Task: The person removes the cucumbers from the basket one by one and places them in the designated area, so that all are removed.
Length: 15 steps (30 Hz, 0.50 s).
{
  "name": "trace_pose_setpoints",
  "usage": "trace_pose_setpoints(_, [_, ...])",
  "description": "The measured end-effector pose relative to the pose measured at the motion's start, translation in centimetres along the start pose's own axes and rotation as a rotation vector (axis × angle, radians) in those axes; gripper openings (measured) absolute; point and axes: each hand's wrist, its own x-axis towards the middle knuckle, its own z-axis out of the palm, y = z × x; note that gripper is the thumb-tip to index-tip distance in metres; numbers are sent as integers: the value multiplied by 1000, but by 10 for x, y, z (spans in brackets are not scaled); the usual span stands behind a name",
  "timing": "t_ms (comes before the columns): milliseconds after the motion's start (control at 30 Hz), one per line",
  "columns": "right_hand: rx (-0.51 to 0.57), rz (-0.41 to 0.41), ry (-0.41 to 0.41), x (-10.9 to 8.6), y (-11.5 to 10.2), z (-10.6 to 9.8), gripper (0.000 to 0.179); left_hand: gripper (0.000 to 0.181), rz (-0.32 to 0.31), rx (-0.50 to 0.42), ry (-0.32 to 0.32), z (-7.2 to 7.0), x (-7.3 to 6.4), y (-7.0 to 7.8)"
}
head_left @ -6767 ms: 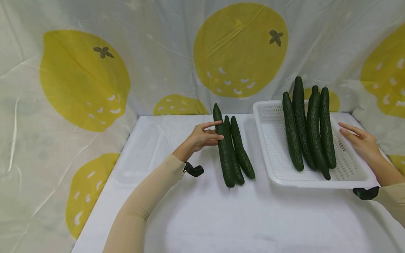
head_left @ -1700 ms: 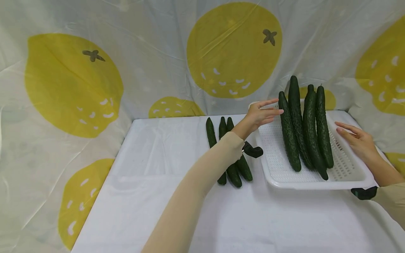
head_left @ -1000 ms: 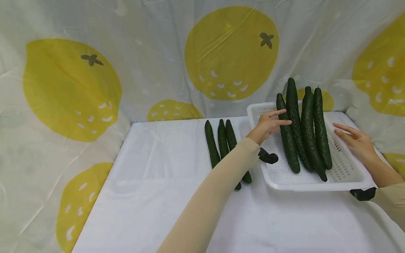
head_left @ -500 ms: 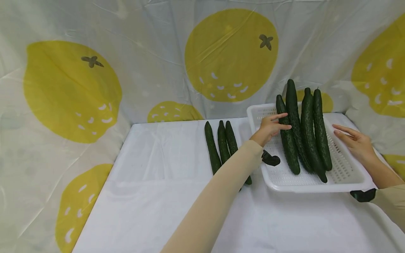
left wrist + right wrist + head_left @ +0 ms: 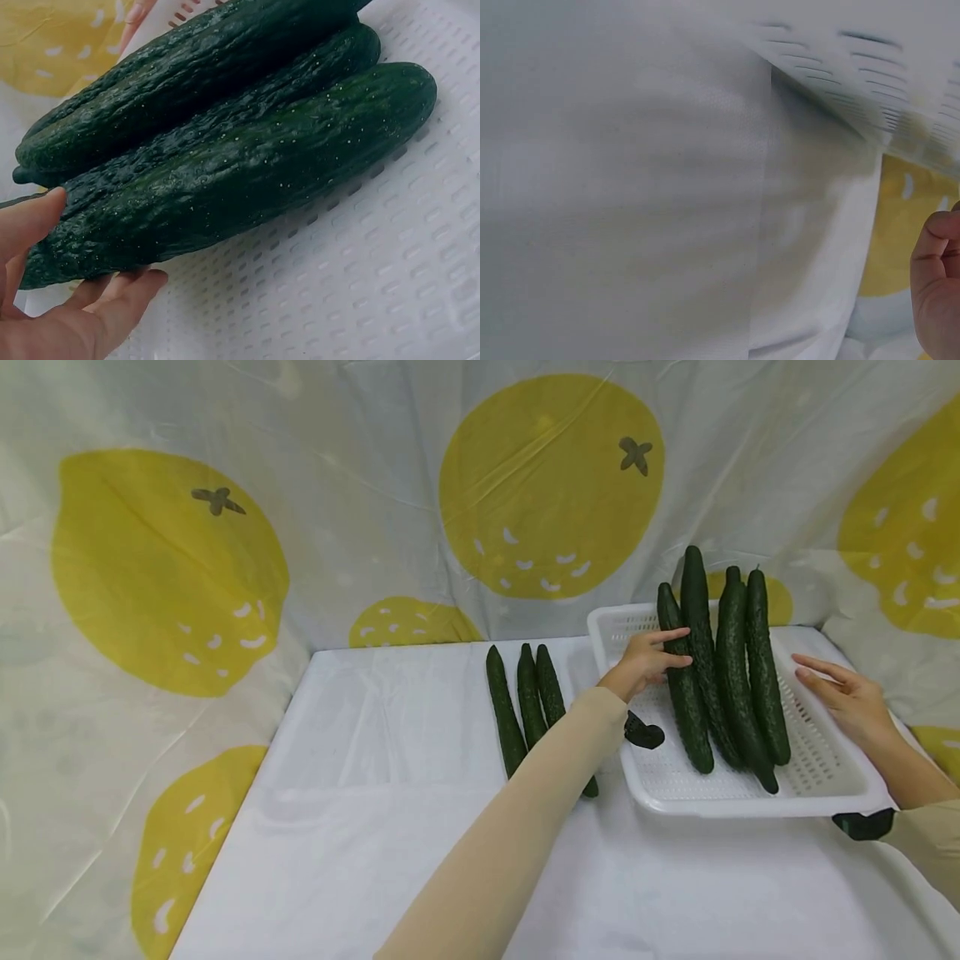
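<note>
- Four cucumbers (image 5: 734, 668) lie side by side in the white basket (image 5: 742, 807), their upper ends jutting past its far rim.
- Left grip (image 5: 645, 662), over the basket's left part, pinches the leftmost cucumber (image 5: 690, 718).
- Right grip (image 5: 855, 703), fingers loosely spread, is beside the basket's right wall; whether it touches, I cannot tell.
- Three cucumbers (image 5: 529, 702) lie left of the basket on the tabletop (image 5: 360, 852), partly behind the left sleeve (image 5: 517, 827).

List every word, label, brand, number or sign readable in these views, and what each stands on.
None: no text can be read in any view.
The cucumbers and white plastic basket show no label.
The backdrop carries lemon prints, no words.
The black wrist device shows no legible mark.
</note>
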Motion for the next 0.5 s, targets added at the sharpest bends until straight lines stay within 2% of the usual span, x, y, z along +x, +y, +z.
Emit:
trace_pose_setpoints(233, [-18, -2, 1, 0, -1, 1, 40, 46, 23, 49, -21, 1, 2, -2])
trace_pose_setpoints(500, [-7, 7, 6, -1, -1, 0, 39, 47, 44, 98, 39, 4, 5, -3])
